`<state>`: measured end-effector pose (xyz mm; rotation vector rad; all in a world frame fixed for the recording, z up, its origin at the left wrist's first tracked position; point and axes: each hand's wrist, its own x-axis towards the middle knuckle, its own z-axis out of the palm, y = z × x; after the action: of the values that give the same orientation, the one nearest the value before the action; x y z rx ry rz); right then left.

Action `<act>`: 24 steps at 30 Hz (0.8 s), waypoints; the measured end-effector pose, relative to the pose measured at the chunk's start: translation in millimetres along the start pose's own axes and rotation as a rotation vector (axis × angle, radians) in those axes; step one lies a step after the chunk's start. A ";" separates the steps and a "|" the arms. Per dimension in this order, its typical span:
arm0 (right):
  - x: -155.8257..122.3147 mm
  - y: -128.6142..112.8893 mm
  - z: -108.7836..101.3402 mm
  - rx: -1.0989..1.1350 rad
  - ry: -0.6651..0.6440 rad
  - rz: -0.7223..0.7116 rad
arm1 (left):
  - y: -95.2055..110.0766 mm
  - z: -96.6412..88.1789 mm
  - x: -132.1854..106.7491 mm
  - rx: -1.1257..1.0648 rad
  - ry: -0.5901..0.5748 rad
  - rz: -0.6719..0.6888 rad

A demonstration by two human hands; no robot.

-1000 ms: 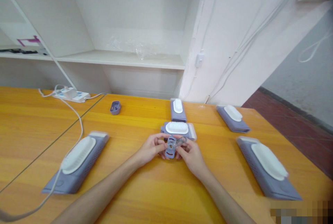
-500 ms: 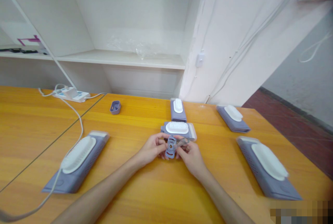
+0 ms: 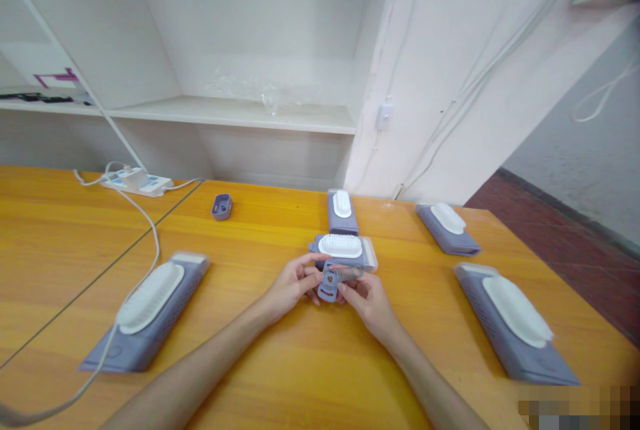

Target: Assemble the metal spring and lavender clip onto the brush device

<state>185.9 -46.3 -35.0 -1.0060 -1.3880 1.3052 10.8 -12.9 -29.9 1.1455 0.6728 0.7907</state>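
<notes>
Both hands meet at the middle of the wooden table (image 3: 310, 363). My left hand (image 3: 291, 285) pinches the left side of a small purple plastic part (image 3: 329, 281). My right hand (image 3: 369, 301) grips the same part from the right, fingers curled, with a small metal spring (image 3: 345, 273) lying across its top. Just behind the hands lies a purple block with a white brush-like pad (image 3: 343, 247).
Several purple devices with white oval tops lie around: one at the left (image 3: 147, 310) with a white cable, one at the right (image 3: 515, 320), two farther back (image 3: 342, 211) (image 3: 447, 226). A small purple cap (image 3: 221, 206) and a white power strip (image 3: 135, 181) sit at the back left.
The purple part has been tilted and lifted slightly between my fingers; the spring now lies flatter across its top. My arms have barely moved.
</notes>
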 end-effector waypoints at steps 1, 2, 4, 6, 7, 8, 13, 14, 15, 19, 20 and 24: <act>-0.9 0.1 0.3 -0.003 -0.006 -0.007 | 0.3 0.0 0.1 -0.003 0.004 -0.006; -1.4 0.8 0.9 -0.018 0.002 -0.009 | 0.4 -0.1 0.1 -0.009 0.009 -0.012; -1.7 4.1 2.8 -0.073 0.051 -0.007 | 0.4 -0.7 0.0 -0.023 0.017 -0.021; -0.8 8.3 5.1 -0.124 0.119 -0.002 | 0.3 -1.0 -0.7 -0.026 0.005 -0.017; -0.2 10.1 6.2 -0.141 0.145 0.004 | 0.4 -0.8 -1.4 -0.019 -0.013 -0.009; 0.4 11.3 7.0 -0.155 0.165 0.009 | 0.4 -0.3 -2.1 -0.006 -0.034 0.002; 1.4 9.0 8.1 -0.258 0.205 -0.043 | -2.0 5.4 -3.8 0.120 -0.014 0.038; 1.1 7.5 8.1 -0.279 0.202 -0.068 | -2.9 6.4 -3.4 0.137 0.010 0.043; 0.7 6.1 8.0 -0.293 0.196 -0.090 | -3.8 7.1 -2.8 0.143 0.031 0.048; -1.6 3.0 6.9 -0.286 0.191 -0.124 | -4.0 8.6 -0.3 0.096 0.068 0.050; -2.2 3.1 6.3 -0.291 0.205 -0.130 | -3.1 8.7 -0.1 0.087 0.070 0.049; -4.4 5.4 1.9 -0.493 0.346 -0.312 | 1.3 8.3 -2.0 0.124 0.067 0.060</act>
<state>184.8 -50.5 -40.8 -1.2101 -1.5464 0.5352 16.1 -18.6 -26.2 1.2607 0.7541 0.8507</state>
